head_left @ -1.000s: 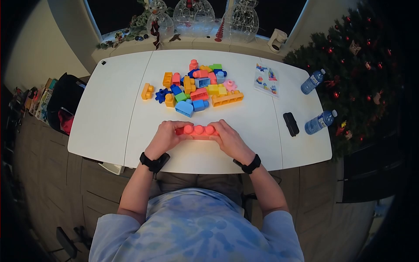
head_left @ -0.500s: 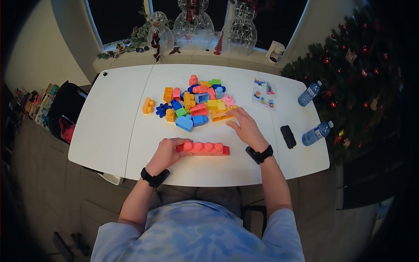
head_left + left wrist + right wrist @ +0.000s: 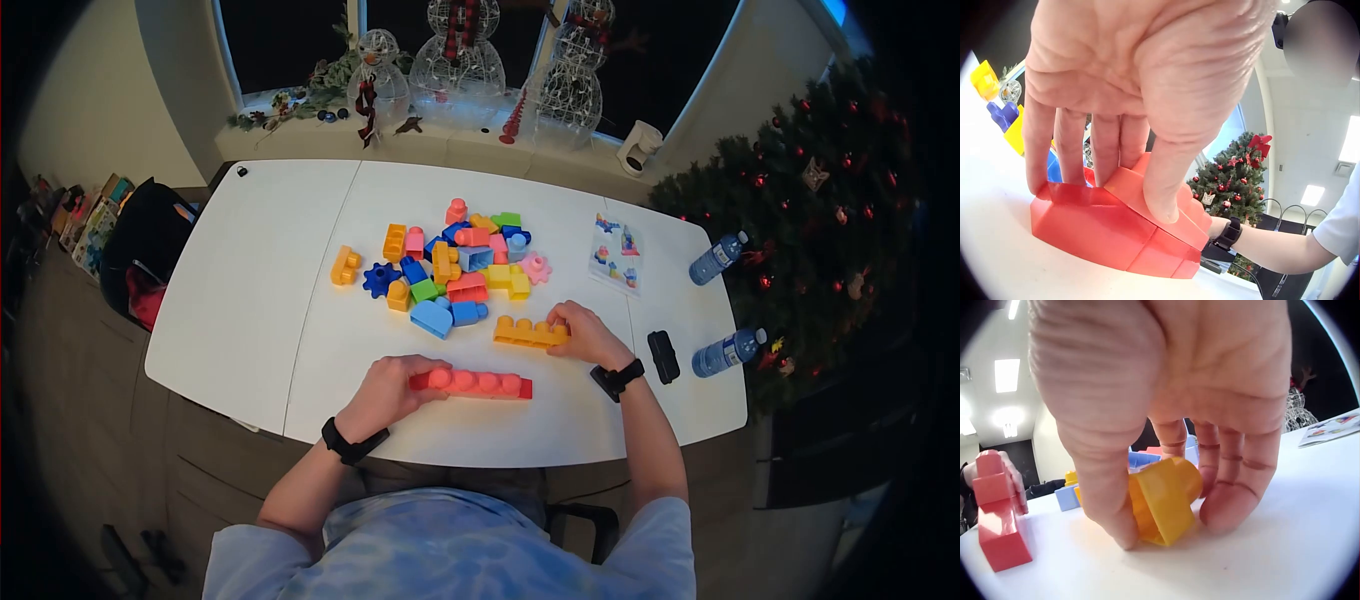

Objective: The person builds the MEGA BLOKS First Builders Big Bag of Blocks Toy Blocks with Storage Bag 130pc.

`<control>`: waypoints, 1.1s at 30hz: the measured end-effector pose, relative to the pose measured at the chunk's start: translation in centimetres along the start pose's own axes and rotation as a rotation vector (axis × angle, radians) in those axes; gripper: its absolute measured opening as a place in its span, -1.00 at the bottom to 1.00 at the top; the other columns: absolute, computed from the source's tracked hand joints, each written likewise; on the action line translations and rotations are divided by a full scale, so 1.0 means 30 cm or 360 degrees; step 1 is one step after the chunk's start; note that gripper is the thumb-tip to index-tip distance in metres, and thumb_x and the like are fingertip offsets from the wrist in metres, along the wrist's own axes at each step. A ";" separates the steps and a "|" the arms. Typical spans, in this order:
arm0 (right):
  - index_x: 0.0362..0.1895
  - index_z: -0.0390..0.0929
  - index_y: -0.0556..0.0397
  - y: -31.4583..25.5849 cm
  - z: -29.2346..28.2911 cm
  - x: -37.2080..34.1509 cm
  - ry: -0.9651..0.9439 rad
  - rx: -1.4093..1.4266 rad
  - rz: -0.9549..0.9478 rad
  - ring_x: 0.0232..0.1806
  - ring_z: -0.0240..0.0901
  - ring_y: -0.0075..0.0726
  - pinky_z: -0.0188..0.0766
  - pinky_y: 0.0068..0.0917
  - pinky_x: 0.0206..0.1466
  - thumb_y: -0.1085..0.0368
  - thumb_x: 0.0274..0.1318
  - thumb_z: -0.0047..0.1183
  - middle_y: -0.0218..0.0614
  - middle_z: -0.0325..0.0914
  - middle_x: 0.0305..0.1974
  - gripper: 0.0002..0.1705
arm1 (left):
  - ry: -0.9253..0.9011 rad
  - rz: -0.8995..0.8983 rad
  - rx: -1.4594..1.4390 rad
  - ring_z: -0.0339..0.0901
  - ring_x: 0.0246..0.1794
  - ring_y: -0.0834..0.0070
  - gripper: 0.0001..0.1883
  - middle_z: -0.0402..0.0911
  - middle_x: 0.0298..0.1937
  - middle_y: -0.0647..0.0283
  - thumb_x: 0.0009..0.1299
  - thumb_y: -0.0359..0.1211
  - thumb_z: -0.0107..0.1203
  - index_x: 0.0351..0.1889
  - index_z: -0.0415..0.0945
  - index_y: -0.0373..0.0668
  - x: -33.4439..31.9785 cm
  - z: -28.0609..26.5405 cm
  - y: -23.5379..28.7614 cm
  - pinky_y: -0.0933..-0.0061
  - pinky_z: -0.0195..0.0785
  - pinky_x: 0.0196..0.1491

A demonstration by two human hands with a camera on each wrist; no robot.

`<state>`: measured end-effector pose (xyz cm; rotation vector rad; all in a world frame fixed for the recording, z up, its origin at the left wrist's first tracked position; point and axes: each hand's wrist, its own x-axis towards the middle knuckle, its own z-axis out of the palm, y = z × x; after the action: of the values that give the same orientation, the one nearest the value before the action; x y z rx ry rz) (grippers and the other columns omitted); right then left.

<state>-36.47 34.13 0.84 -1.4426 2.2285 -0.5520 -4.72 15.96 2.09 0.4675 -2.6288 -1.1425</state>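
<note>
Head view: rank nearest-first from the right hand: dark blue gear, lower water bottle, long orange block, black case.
1. Long orange block: gripped by the right hand.
2. Black case: to the right.
3. Lower water bottle: right, past the case.
4. Dark blue gear: well to the left.

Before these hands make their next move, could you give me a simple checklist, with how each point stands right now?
1. Left hand holding the coral brick: ok, gripped near one end.
2. Right hand holding the orange brick: ok, pinched at one end.
3. Orange brick apart from the coral brick: ok, white table shows between them.
4. One hand free: not ok, both are gripping bricks.
5. Coral brick fully pressed onto the red base: cannot tell, only the outer seam shows.
6. Picture sheet uncovered: ok, no hand or brick lies over it.
</note>
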 end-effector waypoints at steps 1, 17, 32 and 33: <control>-0.12 0.50 0.04 -0.015 0.004 -0.017 -0.0014 -0.0039 -0.0028 -0.06 0.55 -0.01 0.52 -0.22 0.04 0.35 -0.23 0.44 -0.17 0.48 -0.13 -0.49 | -0.0006 -0.0009 -0.0017 0.69 -0.22 0.09 -0.58 0.75 -0.14 0.08 0.16 -0.29 0.45 0.01 0.72 -0.08 0.001 0.000 0.000 0.24 0.57 -0.05; -0.05 0.63 0.00 -0.182 0.025 0.017 -0.0581 0.0415 -0.0273 -0.07 0.52 -0.34 0.56 -0.47 -0.03 0.48 -0.01 0.38 -0.36 0.45 -0.06 -0.62 | 0.0034 -0.0050 -0.0158 0.72 -0.11 0.21 -0.56 0.65 0.19 0.22 0.14 -0.38 0.48 0.03 0.71 -0.14 0.003 -0.002 0.009 0.32 0.62 -0.04; 0.13 0.65 -0.02 -0.182 0.123 0.005 -0.0523 0.0828 0.0085 -0.12 0.56 -0.51 0.56 -0.50 0.00 0.43 0.13 0.33 -0.42 0.55 -0.04 -0.57 | 0.0049 -0.0095 -0.0102 0.74 -0.15 0.17 -0.56 0.68 0.19 0.19 0.16 -0.41 0.44 0.05 0.71 -0.10 0.001 -0.001 0.036 0.32 0.64 -0.06; 0.13 0.65 -0.02 -0.189 0.120 0.004 -0.0520 0.0830 0.0083 -0.12 0.56 -0.51 0.56 -0.50 0.00 0.43 0.13 0.33 -0.42 0.55 -0.04 -0.57 | 0.0050 -0.0094 -0.0084 0.74 -0.15 0.18 -0.57 0.67 0.19 0.19 0.15 -0.41 0.45 0.04 0.71 -0.10 0.000 -0.001 0.036 0.32 0.64 -0.06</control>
<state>-30.28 31.50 0.92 -1.1066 1.6974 -0.7504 -4.93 16.63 2.90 0.5515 -2.5674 -1.2094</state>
